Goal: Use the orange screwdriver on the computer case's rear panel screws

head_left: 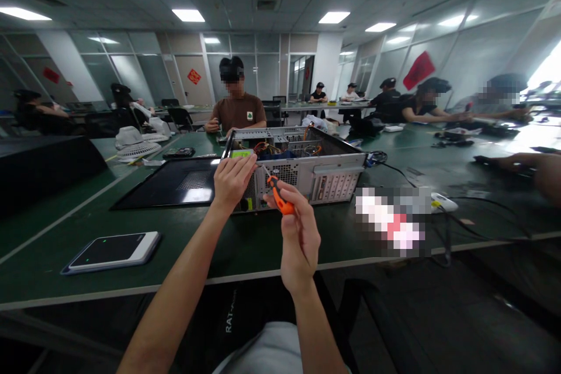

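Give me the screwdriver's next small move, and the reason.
Probably straighten the screwdriver against the computer case before turning it: the right hand holds it slanted, its tip near the panel's upper edge, beside the left hand's fingers. Whether it sits in a screw is too small to tell.

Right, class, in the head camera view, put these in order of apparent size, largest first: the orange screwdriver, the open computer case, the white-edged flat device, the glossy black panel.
1. Open computer case
2. Glossy black panel
3. White-edged flat device
4. Orange screwdriver
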